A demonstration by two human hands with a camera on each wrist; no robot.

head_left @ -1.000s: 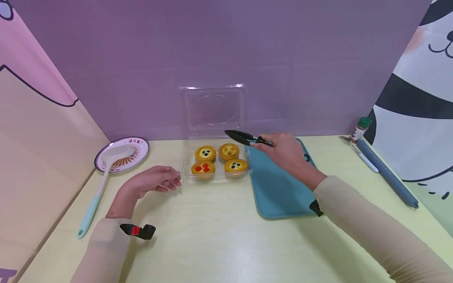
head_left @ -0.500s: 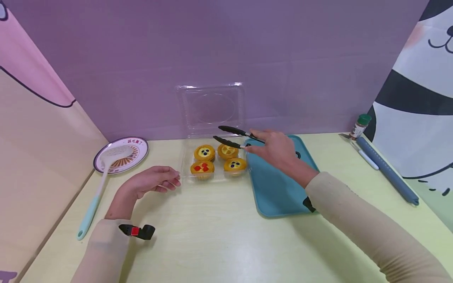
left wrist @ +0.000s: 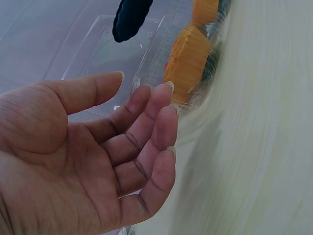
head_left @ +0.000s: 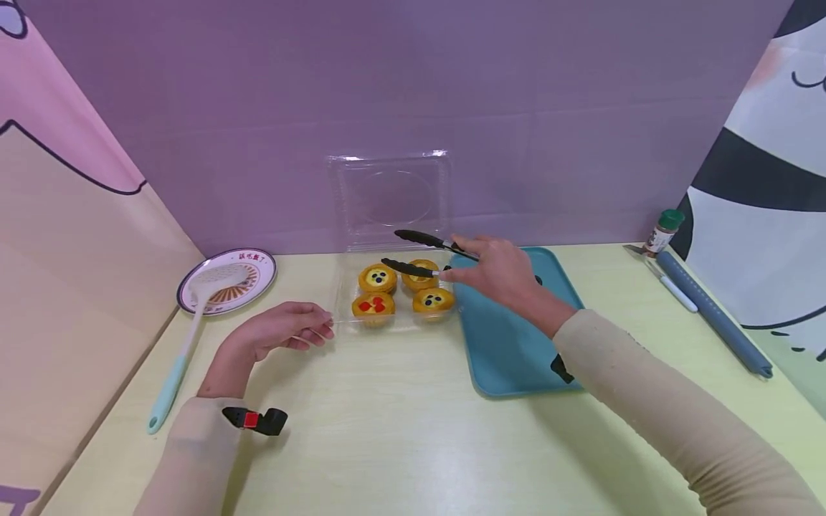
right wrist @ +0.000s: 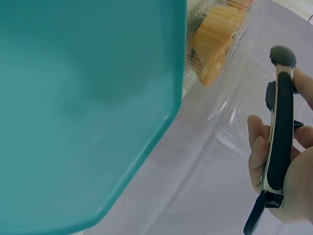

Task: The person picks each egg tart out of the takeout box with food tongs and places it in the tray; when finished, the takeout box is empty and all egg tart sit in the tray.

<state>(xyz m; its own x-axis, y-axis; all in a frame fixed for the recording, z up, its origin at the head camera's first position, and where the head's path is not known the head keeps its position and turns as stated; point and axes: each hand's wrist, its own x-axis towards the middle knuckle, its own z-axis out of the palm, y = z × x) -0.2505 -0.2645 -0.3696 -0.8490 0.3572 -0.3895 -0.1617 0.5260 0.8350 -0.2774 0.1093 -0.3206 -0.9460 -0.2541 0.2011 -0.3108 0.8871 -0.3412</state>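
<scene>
My right hand (head_left: 500,272) grips a pair of black tongs (head_left: 413,269), whose tips are spread apart above the back right egg tart (head_left: 421,281). In the right wrist view the tongs' handle (right wrist: 281,132) lies between fingers and palm. Several tarts sit in a clear plastic box (head_left: 400,324) with its lid (head_left: 390,197) raised: one with red topping (head_left: 373,305), two with dark berries (head_left: 377,278). My left hand (head_left: 284,330), fingers loosely bent and holding nothing, is beside the box's front left corner; the left wrist view shows its palm (left wrist: 63,161).
A blue tray (head_left: 516,351) lies right of the box. At the left, a white slotted turner (head_left: 196,315) rests on a patterned plate (head_left: 261,276). A green-capped jar (head_left: 663,231), a knife (head_left: 674,290) and a long blue-grey bar (head_left: 713,315) are at the far right.
The tongs have gone from closed to spread, and their tips have shifted left over the back tarts. My right hand has moved slightly left; my left hand stays put.
</scene>
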